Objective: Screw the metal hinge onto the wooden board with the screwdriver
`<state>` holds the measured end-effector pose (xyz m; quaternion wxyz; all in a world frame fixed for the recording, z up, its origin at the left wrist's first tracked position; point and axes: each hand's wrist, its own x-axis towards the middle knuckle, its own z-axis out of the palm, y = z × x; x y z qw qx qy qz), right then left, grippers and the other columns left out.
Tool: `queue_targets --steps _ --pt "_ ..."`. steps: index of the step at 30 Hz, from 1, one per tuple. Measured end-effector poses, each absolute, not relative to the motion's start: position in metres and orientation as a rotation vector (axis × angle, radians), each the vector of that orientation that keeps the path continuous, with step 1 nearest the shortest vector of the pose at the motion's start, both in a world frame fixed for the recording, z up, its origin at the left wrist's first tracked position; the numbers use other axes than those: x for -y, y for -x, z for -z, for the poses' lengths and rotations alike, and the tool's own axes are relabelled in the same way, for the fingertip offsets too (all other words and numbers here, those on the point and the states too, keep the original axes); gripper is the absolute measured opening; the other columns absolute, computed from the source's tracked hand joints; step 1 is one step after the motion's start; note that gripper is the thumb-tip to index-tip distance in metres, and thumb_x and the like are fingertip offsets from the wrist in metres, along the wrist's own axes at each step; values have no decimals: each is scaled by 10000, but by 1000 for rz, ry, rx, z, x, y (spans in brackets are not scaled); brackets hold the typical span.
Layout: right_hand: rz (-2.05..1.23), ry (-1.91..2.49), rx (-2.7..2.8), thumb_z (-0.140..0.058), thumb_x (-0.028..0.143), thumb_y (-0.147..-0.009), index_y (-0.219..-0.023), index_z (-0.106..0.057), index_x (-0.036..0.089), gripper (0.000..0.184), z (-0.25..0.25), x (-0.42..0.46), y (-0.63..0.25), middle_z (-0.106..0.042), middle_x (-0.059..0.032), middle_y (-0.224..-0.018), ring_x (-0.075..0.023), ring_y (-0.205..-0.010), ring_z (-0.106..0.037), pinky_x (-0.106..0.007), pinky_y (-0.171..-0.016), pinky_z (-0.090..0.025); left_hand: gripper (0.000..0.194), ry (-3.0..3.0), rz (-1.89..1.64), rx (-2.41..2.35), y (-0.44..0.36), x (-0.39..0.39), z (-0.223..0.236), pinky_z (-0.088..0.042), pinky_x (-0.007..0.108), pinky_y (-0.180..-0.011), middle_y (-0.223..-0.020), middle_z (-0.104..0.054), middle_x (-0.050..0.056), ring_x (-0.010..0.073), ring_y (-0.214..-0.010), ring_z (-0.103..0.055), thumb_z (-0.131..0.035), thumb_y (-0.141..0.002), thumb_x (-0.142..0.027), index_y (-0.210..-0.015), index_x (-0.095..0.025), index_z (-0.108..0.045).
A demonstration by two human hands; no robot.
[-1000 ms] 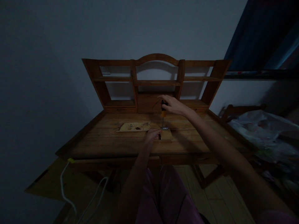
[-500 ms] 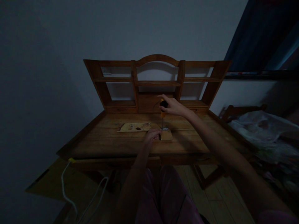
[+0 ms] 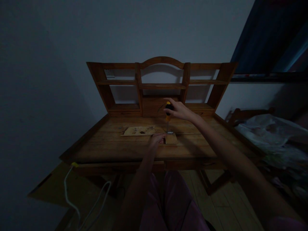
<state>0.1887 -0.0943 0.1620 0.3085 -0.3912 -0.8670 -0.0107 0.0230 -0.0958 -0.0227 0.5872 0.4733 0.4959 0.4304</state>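
Observation:
My right hand (image 3: pixel 179 110) is around the black and yellow handle of a screwdriver (image 3: pixel 169 108), its index finger stretched over the top. The screwdriver stands nearly upright, and its thin shaft runs down to a small shiny metal piece, perhaps a hinge (image 3: pixel 170 132). That metal piece lies at the far edge of a small wooden block (image 3: pixel 171 139) on the desk. My left hand (image 3: pixel 158 138) grips the block's left side, fingertips close to the screwdriver's tip. Left of it lies a pale, stained flat strip (image 3: pixel 138 130) with a ragged end.
The wooden desk (image 3: pixel 115 146) has raised side edges and a shelf unit (image 3: pixel 162 86) along its back. A white cable (image 3: pixel 69 202) hangs at the front left. Plastic bags (image 3: pixel 271 131) are heaped to the right of the desk. The room is dim.
The screwdriver handle leans slightly further right, and my right hand's fingers have shifted and loosened a little around it. My left hand and the block have hardly moved.

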Motion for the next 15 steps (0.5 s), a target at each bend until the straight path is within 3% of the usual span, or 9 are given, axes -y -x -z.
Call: queue_targets --steps 7,11,15 --pt "139 985 2096 -567 468 -904 -1374 -475 173 563 -182 95 -203 -660 -68 -954 -216 -825 -613 -339 -785 -461 91 -1083 -1028 -1101 -21 100 19 -460 260 -633 -808 -716 84 187 -786 -640 -721 -702 -239 -715 -150 -712" --pt "159 1041 1784 -594 526 -871 -1242 -555 205 493 -186 90 -224 -641 -32 -887 -175 -710 -587 -317 -707 -480 168 -1057 -998 -1107 -23 96 22 -399 231 -540 -720 -691 65 134 -619 -586 -760 -674 -294 -706 -136 -711" --pt "218 994 1524 -600 532 -858 -1060 -576 197 392 -176 107 -234 -621 -25 -875 -151 -650 -582 -295 -622 -499 312 -1092 -971 -1075 -25 93 20 -241 202 -429 -563 -586 6 60 -447 -411 -792 -662 -420 -676 -128 -681"
